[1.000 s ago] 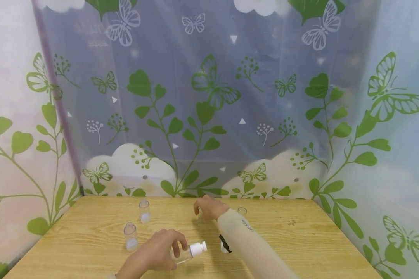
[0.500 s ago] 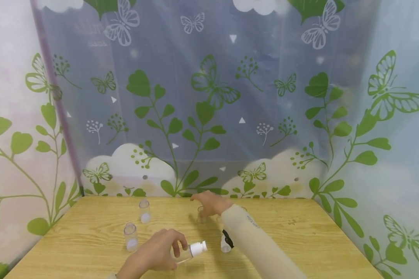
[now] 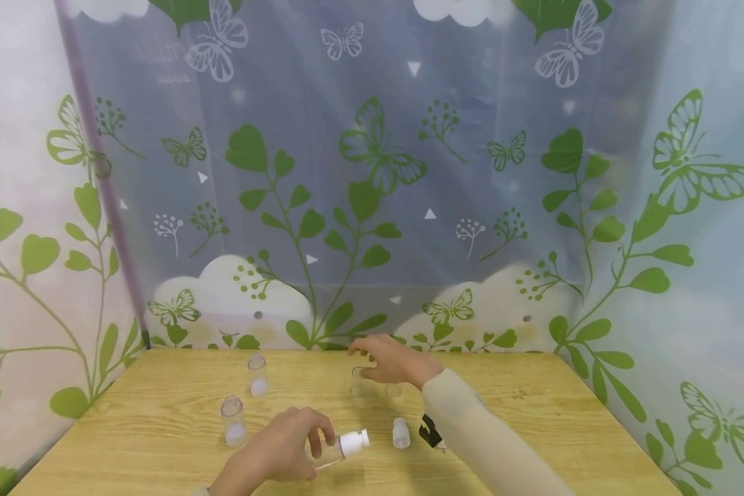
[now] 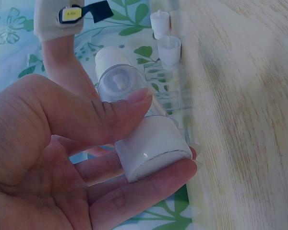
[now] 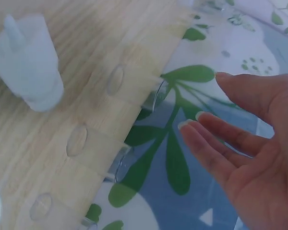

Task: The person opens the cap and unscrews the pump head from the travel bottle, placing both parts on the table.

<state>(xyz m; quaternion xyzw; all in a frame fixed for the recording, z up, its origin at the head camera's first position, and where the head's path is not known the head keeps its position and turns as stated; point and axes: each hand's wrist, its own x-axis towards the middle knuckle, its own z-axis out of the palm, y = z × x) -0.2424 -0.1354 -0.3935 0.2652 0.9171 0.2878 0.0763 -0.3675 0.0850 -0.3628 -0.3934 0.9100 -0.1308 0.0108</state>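
Observation:
My left hand grips a small clear pump bottle, tilted on its side, its white top facing right. In the left wrist view, the thumb lies across the clear body and the fingers bend under the white base. My right hand hovers at the back of the table, fingers spread and holding nothing. Just below its fingers stands a clear cap, and a second clear cap is to its right. The right wrist view shows these clear tubes apart from the fingertips.
Two clear bottle bodies with white inside at the bottom stand at the left. A white pump head stands mid-table, another white piece partly hidden by the right wrist. A patterned curtain rises behind the table's back edge.
My right hand has let go of the clear cap, opened, and moved up and to the right. The white pump head has come out from behind the sleeve. The left hand stays still.

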